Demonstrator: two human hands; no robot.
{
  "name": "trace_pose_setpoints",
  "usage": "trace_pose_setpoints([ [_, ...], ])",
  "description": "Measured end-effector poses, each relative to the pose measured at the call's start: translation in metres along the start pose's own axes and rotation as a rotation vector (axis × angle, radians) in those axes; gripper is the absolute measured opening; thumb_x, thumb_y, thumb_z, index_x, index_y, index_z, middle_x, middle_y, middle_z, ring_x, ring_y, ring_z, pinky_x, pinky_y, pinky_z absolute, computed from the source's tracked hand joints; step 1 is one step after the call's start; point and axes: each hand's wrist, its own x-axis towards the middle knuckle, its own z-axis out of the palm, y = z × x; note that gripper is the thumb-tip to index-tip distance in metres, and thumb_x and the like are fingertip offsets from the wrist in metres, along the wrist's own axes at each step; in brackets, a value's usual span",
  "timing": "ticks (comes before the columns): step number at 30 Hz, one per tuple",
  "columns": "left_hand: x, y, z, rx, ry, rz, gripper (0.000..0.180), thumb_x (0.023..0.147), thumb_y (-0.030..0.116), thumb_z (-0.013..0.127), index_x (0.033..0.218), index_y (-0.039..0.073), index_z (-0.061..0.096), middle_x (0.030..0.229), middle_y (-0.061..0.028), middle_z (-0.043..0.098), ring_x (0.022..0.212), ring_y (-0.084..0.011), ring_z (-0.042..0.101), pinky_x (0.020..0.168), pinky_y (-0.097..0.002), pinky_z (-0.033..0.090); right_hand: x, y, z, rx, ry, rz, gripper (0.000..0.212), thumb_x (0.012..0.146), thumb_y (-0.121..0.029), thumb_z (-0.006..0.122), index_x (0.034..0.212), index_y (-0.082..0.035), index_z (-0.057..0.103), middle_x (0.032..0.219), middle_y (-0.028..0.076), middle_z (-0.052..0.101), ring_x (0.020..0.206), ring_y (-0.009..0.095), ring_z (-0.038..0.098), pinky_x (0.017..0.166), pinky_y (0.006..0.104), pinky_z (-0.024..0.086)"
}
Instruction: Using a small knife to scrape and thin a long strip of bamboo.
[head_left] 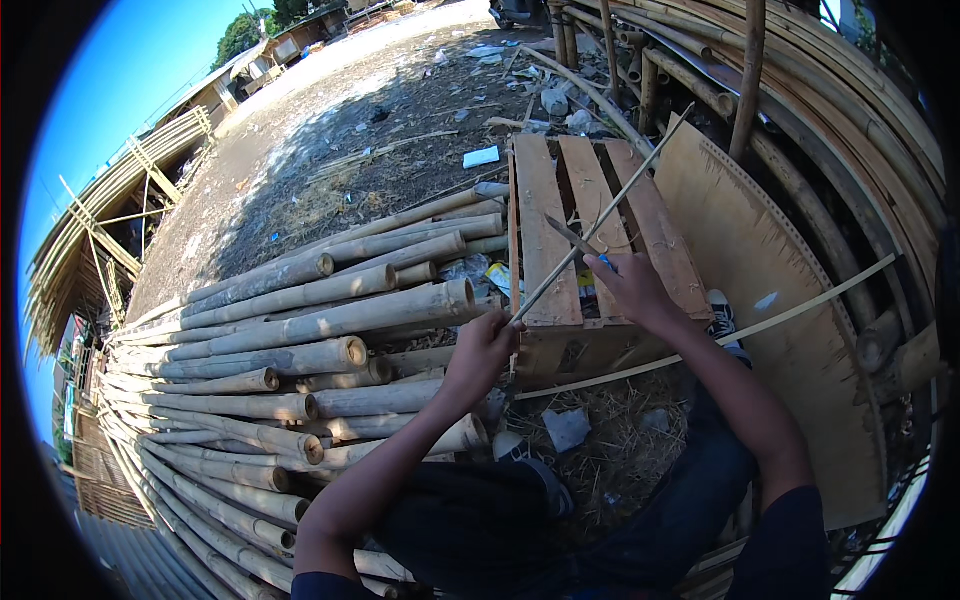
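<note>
My left hand is closed around the lower end of a thin bamboo strip, which slants up and away to the right over a wooden crate. In my right hand is a knife with a blue part showing at the grip. Its blade points up to the left and crosses the strip, apparently touching it. Thin curled shavings lie on the slats of the crate near the blade. Both hands are above the crate's near half.
Many cut bamboo poles are stacked to my left. A long pale strip runs beneath my right forearm. A bent brown board leans at the right, beside racked bamboo. A plastic scrap lies by my feet.
</note>
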Motion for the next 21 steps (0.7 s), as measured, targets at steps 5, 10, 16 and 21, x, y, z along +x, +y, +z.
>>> trace_pose_setpoints([
  [5, 0.008, -0.001, 0.001, -0.023, 0.065, 0.096, 0.022, 0.093, 0.016, 0.056, 0.09, -0.005, 0.062, 0.062, -0.0074, 0.057, 0.055, -0.009, 0.047, 0.051, -0.0302, 0.037, -0.01, -0.017, 0.007, 0.079, -0.107, -0.085, 0.059, 0.095, -0.047, 0.049, 0.062, 0.002, 0.056, 0.048, 0.015, 0.047, 0.046, 0.03, 0.049, 0.051, 0.0424, 0.039],
  [10, 0.008, 0.005, 0.007, 0.016, 0.188, 0.137, 0.02, 0.092, 0.014, 0.057, 0.092, -0.006, 0.062, 0.063, -0.0074, 0.057, 0.057, -0.0094, 0.048, 0.053, -0.0292, 0.039, -0.025, -0.055, 0.025, -0.032, -0.196, -0.166, 0.061, 0.094, -0.05, 0.047, 0.061, 0.0, 0.058, 0.052, 0.017, 0.055, 0.054, 0.035, 0.062, 0.054, 0.0455, 0.049],
  [16, 0.003, 0.01, 0.005, 0.006, 0.181, 0.089, 0.02, 0.091, 0.014, 0.058, 0.091, -0.005, 0.062, 0.063, -0.0059, 0.058, 0.058, -0.0089, 0.05, 0.055, -0.0277, 0.039, -0.015, -0.045, 0.025, -0.253, 0.047, -0.274, 0.061, 0.095, -0.051, 0.045, 0.062, -0.002, 0.061, 0.054, 0.017, 0.057, 0.056, 0.034, 0.063, 0.055, 0.0464, 0.05],
  [21, 0.002, 0.004, 0.002, 0.03, 0.07, -0.009, 0.02, 0.091, 0.017, 0.057, 0.087, -0.001, 0.065, 0.064, 0.0006, 0.056, 0.057, -0.0048, 0.046, 0.053, -0.0235, 0.036, 0.0, -0.007, 0.003, -0.1, 0.007, -0.089, 0.061, 0.095, -0.05, 0.045, 0.061, -0.002, 0.06, 0.052, 0.017, 0.055, 0.054, 0.035, 0.061, 0.053, 0.0461, 0.049],
])
